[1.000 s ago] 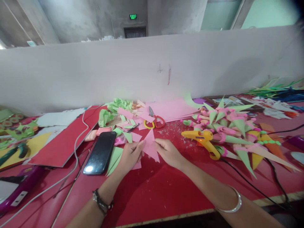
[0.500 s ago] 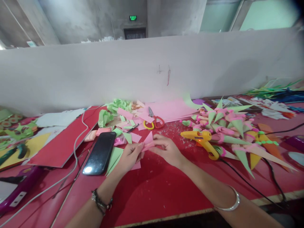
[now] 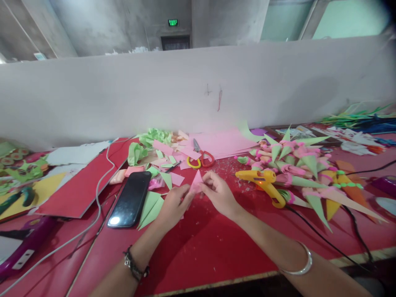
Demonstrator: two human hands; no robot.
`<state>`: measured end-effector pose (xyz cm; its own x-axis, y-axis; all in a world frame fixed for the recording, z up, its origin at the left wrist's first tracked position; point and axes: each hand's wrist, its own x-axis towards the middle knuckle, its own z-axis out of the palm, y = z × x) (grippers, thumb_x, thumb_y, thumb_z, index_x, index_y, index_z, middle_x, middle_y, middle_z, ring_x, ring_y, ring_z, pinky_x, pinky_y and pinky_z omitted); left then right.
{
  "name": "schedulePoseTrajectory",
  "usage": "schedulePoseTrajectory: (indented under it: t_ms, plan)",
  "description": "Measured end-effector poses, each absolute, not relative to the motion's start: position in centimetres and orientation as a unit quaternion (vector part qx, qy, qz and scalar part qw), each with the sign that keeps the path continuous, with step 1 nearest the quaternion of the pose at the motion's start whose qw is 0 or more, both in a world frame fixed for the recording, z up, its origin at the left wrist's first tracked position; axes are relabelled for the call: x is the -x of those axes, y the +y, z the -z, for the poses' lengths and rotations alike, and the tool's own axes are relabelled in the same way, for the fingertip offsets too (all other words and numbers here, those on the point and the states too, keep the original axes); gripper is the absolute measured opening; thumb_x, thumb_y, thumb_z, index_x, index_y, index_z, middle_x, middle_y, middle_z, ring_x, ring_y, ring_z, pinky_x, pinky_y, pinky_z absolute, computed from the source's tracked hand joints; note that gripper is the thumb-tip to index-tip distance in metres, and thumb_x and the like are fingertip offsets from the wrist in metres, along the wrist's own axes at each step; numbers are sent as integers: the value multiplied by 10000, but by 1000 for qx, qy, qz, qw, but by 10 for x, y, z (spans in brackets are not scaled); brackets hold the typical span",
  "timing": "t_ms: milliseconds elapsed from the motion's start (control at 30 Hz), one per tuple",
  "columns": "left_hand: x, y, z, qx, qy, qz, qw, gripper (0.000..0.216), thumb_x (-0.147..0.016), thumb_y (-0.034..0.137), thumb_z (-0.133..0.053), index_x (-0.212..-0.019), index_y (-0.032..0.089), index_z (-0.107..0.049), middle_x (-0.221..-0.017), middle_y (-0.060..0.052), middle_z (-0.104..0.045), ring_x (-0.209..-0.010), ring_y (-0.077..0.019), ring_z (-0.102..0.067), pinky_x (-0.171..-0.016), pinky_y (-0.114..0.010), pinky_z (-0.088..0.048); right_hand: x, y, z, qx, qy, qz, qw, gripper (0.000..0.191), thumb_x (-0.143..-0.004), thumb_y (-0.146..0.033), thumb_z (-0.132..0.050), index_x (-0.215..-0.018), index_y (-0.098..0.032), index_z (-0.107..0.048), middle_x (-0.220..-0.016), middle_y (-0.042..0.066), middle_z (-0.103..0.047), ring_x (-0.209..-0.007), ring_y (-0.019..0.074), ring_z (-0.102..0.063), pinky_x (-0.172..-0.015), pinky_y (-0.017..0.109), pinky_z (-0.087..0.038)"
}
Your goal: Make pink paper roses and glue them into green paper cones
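Note:
Between my two hands is a piece of pink paper [image 3: 196, 181], folded or rolled to a point that sticks up. My left hand [image 3: 175, 203] pinches its left lower side between thumb and fingers. From the right, the thumb and bent fingers of my right hand [image 3: 219, 194] close on the same paper. Just beyond lie scissors [image 3: 201, 159] with one yellow and one red handle loop. Green paper pieces [image 3: 151, 206] lie left of my left hand, partly beside a black phone [image 3: 130, 200]. A yellow glue gun [image 3: 261, 181] rests to the right of my right hand.
A pile of green and pink paper cones [image 3: 297, 165] covers the right side. Pink sheets [image 3: 229, 140] lie at the back below a white partition [image 3: 154, 99]. A red board [image 3: 89, 181] and a white cable [image 3: 98, 189] are on the left. Paper scraps [image 3: 163, 146] lie in the middle.
The pink paper has turned from a slanting position to stand with its tip up, more tightly wrapped. My left hand has shifted slightly right, and my right fingers have curled in closer.

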<state>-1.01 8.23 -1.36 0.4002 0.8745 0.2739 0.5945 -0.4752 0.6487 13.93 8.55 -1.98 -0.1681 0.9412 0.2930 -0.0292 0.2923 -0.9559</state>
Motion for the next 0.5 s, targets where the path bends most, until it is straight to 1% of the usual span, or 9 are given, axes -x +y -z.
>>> schedulePoseTrajectory:
  t_ms: [100,167,233,367,500]
  plan:
    - [11,83,13,-826,464,-276,164,333,-855,348,-343,-569,177,-367,-463,44,-419,-483,-101,-392,-550,-226,-291,-139,85,19,386,-610,-449,527,132,-768,-260,-492,-698,-204,-396,-597,-50,-515,-518,93,-545,-517,223,-427]
    - [11,83,12,-832,462,-267,152,345,-865,327,-325,-554,181,-356,-430,40,-440,-471,-107,-412,-577,-234,-306,-138,84,20,390,-611,-447,525,127,-775,-265,-480,-708,-204,-391,-611,-45,-520,-526,98,-557,-527,230,-430]
    - [12,82,12,-828,458,-270,179,364,-880,318,-287,-547,185,-351,-398,43,-444,-443,-103,-431,-575,-226,-323,-138,84,20,391,-610,-449,523,125,-780,-272,-475,-722,-204,-387,-623,-40,-527,-536,103,-567,-537,237,-430]
    - [12,80,14,-796,469,-294,247,358,-877,347,-290,-574,184,-388,-371,60,-429,-365,-83,-432,-494,-194,-332,-137,86,19,380,-576,-496,527,152,-762,-280,-504,-777,-212,-369,-603,-58,-544,-512,97,-564,-534,233,-428]
    - [10,78,14,-761,480,-322,294,339,-863,364,-316,-595,180,-412,-356,75,-432,-323,-70,-408,-447,-179,-329,-137,87,16,353,-562,-575,479,202,-750,-355,-518,-798,-196,-403,-554,-59,-554,-441,77,-515,-472,214,-417]
